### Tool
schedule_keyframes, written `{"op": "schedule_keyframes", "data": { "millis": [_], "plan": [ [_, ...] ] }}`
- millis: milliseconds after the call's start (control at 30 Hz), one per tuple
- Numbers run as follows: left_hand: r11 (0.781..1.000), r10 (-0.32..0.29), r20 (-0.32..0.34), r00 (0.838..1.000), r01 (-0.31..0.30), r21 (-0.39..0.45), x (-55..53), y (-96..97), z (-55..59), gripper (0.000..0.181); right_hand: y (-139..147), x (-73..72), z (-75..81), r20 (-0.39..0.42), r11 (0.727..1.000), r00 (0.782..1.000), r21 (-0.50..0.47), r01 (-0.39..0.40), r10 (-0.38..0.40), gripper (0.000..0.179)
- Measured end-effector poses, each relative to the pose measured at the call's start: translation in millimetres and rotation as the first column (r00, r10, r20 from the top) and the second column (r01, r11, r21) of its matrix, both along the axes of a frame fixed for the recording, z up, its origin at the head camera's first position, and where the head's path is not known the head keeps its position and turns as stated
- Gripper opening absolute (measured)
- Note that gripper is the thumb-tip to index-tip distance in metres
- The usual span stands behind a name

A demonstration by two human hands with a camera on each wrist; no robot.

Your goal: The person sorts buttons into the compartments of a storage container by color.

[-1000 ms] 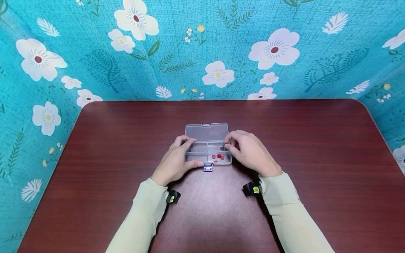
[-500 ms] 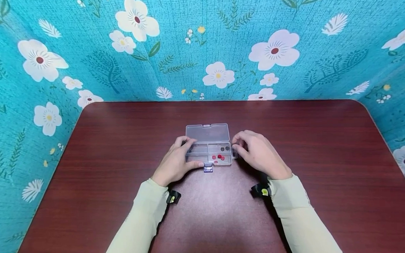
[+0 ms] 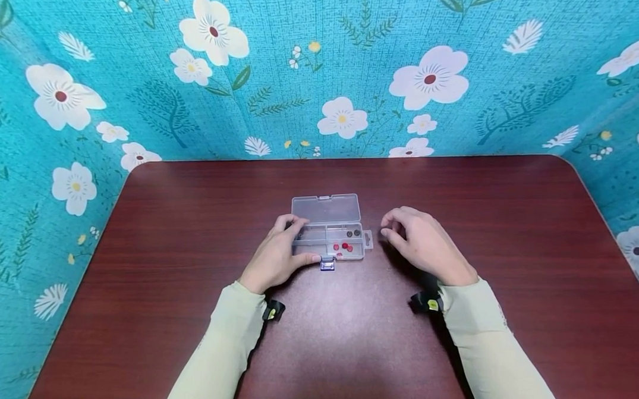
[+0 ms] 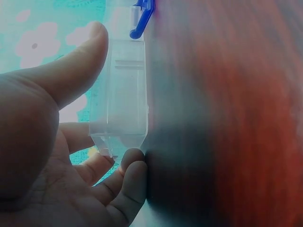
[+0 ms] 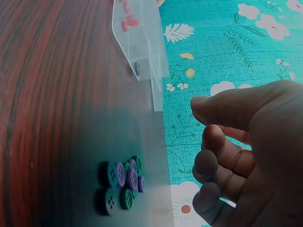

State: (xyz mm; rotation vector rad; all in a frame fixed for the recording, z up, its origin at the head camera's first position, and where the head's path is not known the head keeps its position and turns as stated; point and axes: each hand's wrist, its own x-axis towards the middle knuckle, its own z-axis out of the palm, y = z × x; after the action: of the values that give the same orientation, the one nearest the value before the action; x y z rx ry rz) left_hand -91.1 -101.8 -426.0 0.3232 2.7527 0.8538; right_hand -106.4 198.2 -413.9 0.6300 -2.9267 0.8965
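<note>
Two pale sleeves point(image 3: 214, 353): A person's arms reach in from the near side of the clear box point(image 3: 311, 248), a black band point(image 3: 274, 310) with a yellow-green mark at each wrist.
Tabletop point(image 3: 331, 342): Dark red-brown wood grain carries the box, glossy along the box's near side.
Blue latch point(image 3: 327, 264): It juts from the middle of the box's near wall.
Left hand point(image 3: 271, 255): Its grip is wrapped around the box's left end, thumb along the near side.
Right hand point(image 3: 428, 245): Its grip is released, to the right of the box and apart from it, fingers loosely bent with nothing seen between them.
Loose buttons point(image 5: 133, 180): Purple, green and dark teal, they cluster on the tabletop to the right of the box, seen in the right wrist view.
Red buttons point(image 3: 345, 246): Four show in the box's near right compartment.
Clear tab point(image 3: 369, 239): It sticks out from the box's right end.
Dark buttons point(image 3: 350, 234): Two sit side by side in the box's far right compartment.
Lid point(image 3: 326, 210): Open, along the box's far side.
Floral cloth point(image 3: 293, 87): Turquoise with white blossoms, beyond the box.
</note>
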Motion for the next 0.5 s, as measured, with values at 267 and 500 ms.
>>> {"op": "schedule_keyframes", "data": {
  "millis": [267, 500],
  "plan": [
    [1.0, -0.002, 0.006, 1.0, 0.002, 0.018, -0.4, 1.1, 1.3, 0.078, 13.6, 2.0, -0.6, -0.013, 1.0, 1.0, 0.02, 0.008, -0.008, 0.006],
    [1.0, 0.008, 0.008, 1.0, -0.009, 0.019, 0.4, -0.4, 1.7, 0.078, 23.7, 3.3, -2.8, -0.027, 0.999, 0.999, 0.031, 0.019, -0.018, 0.006]
  ]
}}
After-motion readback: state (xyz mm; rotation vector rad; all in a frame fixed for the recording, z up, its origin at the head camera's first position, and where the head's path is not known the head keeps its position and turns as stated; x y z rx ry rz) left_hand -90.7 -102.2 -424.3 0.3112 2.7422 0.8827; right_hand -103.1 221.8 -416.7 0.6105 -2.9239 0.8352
